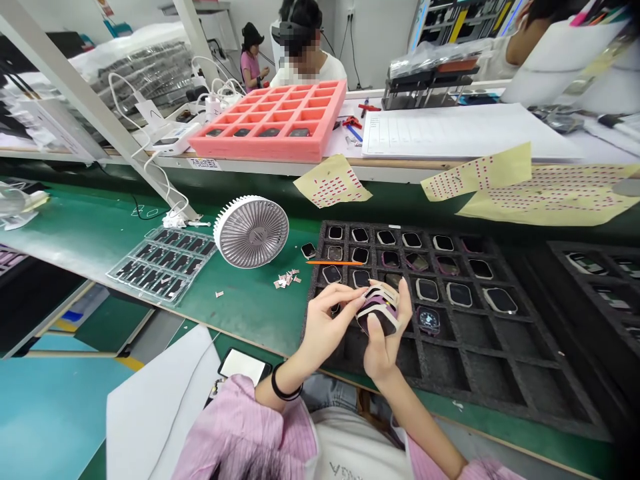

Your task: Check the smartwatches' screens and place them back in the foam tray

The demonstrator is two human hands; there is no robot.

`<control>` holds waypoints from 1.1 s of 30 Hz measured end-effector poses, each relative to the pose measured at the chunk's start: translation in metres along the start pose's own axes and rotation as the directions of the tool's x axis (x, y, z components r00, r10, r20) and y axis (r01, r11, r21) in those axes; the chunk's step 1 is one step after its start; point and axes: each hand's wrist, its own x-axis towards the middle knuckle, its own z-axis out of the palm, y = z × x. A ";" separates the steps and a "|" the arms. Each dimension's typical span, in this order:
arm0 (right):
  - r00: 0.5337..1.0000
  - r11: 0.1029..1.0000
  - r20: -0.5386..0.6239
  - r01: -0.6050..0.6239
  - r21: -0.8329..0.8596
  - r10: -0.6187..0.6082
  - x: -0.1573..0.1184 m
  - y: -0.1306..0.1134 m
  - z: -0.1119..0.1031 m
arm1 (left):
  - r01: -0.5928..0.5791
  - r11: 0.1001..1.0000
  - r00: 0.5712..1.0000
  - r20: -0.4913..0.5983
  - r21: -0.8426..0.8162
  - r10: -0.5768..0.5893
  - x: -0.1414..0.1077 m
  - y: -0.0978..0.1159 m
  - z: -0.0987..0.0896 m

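Note:
Above the black foam tray (445, 333) my right hand (383, 347) is closed around a small dark object with pale strips across it (379, 310), thumb on its near face. My left hand (325, 323) pinches at the left edge of the same object with its fingertips. Watch-like square pieces sit in the tray's compartments; one with a lit face (429, 320) lies just right of my right hand. An orange stick (335, 263) rests across the tray's left part.
A white fan (253, 232) stands left of the tray, with small pale pieces (287, 279) near it. Further left lies a clear plastic tray (165, 263). A pink foam tray (270, 150) sits on the shelf, with yellow sheets (333, 181) hanging below. People are beyond.

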 end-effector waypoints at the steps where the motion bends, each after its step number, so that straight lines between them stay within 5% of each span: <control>1: 1.000 0.999 0.008 0.025 -0.022 -0.025 0.001 -0.001 -0.001 | -0.006 1.000 1.000 0.025 0.000 0.006 0.001 0.000 -0.001; 6: 0.999 0.998 -0.013 -0.042 -0.035 0.041 0.001 -0.004 -0.002 | -0.163 0.979 0.985 0.080 0.120 0.155 -0.001 -0.004 -0.008; 10: 0.985 0.983 -0.037 -0.162 0.090 0.166 -0.001 -0.004 -0.001 | -0.164 0.986 0.970 0.188 0.027 0.156 -0.008 -0.014 -0.011; 18: 0.972 0.963 -0.115 -0.179 0.202 0.205 -0.008 -0.004 0.010 | -0.130 0.988 0.980 0.141 -0.079 0.140 -0.028 -0.028 0.000; 25: 0.978 0.962 -0.032 -0.199 0.188 0.208 -0.011 -0.003 0.006 | -0.206 0.979 0.974 0.103 0.006 0.204 -0.026 -0.025 -0.004; 29: 0.937 0.910 0.049 -0.346 0.226 0.345 -0.003 -0.004 0.004 | -0.225 0.945 0.951 0.264 0.237 0.160 -0.004 -0.031 -0.038; 30: 0.926 0.892 0.063 -0.376 0.251 0.372 -0.001 -0.005 0.003 | -0.214 0.911 0.963 0.232 0.354 0.136 0.004 -0.035 -0.050; 33: 0.905 0.845 0.069 -0.417 0.335 0.420 0.004 -0.009 0.004 | -0.146 0.624 0.982 0.190 0.768 -0.005 0.027 -0.050 -0.085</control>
